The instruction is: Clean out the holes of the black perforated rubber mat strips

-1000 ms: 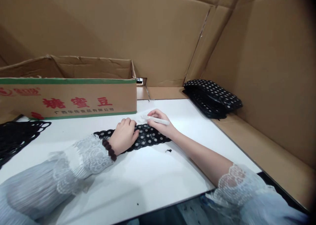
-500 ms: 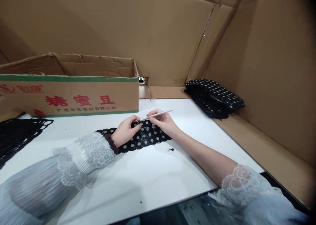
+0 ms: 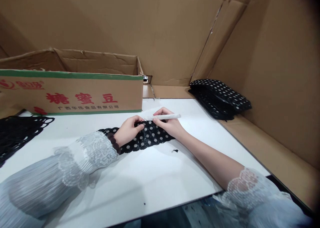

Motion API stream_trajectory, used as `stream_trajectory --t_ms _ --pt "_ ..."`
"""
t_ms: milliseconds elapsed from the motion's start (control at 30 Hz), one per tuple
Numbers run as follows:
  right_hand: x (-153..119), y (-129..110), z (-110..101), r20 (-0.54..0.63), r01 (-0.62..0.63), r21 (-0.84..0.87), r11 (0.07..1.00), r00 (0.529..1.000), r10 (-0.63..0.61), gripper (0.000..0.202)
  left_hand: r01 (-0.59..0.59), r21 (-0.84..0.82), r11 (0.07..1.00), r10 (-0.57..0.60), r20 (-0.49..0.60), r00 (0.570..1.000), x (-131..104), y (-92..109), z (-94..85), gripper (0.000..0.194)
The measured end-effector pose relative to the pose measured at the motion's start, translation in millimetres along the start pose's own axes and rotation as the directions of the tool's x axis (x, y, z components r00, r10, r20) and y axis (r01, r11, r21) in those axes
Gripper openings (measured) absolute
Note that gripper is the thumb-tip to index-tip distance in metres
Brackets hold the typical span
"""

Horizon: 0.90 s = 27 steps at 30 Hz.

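Observation:
A black strip of fabric with white polka dots and a scalloped edge [image 3: 152,134] lies on the white table under both hands. My left hand [image 3: 128,130] pinches its far edge, thumb on top and fingers behind. Between the thumb and fingers of my right hand [image 3: 172,125] is a slim white pen-like tool [image 3: 171,116], held almost level. Its front end points at the fabric edge beside my left fingers. The tool's tip is too small to make out, so its exact kind is unclear.
An open cardboard box [image 3: 100,93] with red lettering stands back left. Black lacy fabric [image 3: 17,134] lies at the left edge, and a folded stack of dotted fabric [image 3: 222,96] at back right. A black scrap [image 3: 176,150] sits near my right forearm. Cardboard walls [image 3: 162,31] enclose the table.
The white tool has turned in my right hand, now showing a broader side and lying more level. My left hand keeps its pinch on the fabric. The view has shifted slightly.

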State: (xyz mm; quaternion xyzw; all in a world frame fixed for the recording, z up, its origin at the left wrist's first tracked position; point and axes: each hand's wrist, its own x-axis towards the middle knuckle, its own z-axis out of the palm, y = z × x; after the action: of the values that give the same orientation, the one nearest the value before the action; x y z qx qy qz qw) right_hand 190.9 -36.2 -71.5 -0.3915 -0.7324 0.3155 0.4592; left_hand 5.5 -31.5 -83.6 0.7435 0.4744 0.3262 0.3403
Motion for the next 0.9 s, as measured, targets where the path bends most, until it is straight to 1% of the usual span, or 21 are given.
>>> stream_trajectory --t_ms 100,200,300,400,500,633,767,833,900 --pt "0 0 -1 -0.005 0.003 -0.032 0.999 1.000 -0.003 0.014 0.004 -0.007 1.000 -0.004 0.014 1.000 1 0 -0.2 0.014" --pt "1 1 -2 -0.005 -0.036 -0.029 0.999 0.999 0.036 0.015 0.020 -0.008 1.000 -0.019 0.037 0.999 1 1 -0.2 0.015" --pt "2 4 -5 0.038 -0.069 -0.083 0.994 0.997 0.072 0.017 0.034 -0.025 0.999 -0.033 0.044 0.998 2 2 0.1 0.016" --pt "4 4 -9 0.117 -0.017 -0.138 0.990 0.993 0.033 0.016 0.035 -0.054 0.998 -0.033 0.038 0.999 2 1 0.2 0.017" --pt "5 3 -11 0.160 0.008 -0.122 0.992 0.987 0.011 0.013 0.045 -0.056 0.997 -0.044 0.031 0.999 2 1 0.0 0.017" --pt "5 2 -12 0.151 0.016 -0.079 0.997 0.988 -0.004 0.014 0.053 -0.008 0.999 -0.053 0.032 0.998 2 1 -0.4 0.016" --pt "4 3 -14 0.118 0.003 -0.065 0.998 0.993 0.005 0.015 0.071 -0.036 0.997 -0.070 0.038 0.997 2 2 -0.4 0.016" --pt "4 3 -13 0.123 0.042 -0.094 0.995 0.992 -0.030 0.014 0.076 -0.044 0.996 -0.075 0.035 0.997 3 2 -0.4 0.015" --pt "5 3 -11 0.140 0.111 -0.148 0.983 0.986 -0.090 0.013 0.083 -0.051 0.995 -0.082 0.028 0.996 3 2 -0.4 0.015"
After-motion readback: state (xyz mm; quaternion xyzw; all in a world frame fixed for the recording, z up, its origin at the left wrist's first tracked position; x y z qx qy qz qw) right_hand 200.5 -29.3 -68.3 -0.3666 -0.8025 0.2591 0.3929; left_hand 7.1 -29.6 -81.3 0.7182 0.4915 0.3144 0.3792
